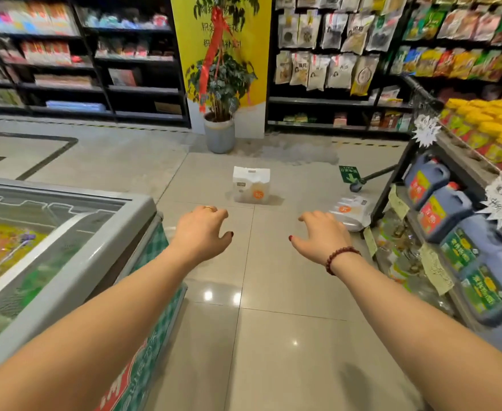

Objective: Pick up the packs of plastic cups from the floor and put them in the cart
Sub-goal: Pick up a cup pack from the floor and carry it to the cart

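In the head view both arms stretch forward, the left hand and right hand empty with fingers loosely spread. One pack of cups stands upright on the floor ahead, and a second pack lies by the shelf rack, just beyond the right hand. This looks like the approach, and next comes stooping closer to grasp a pack (likely the nearer one). Of the cart, only a wheel and some dark frame show behind the rack.
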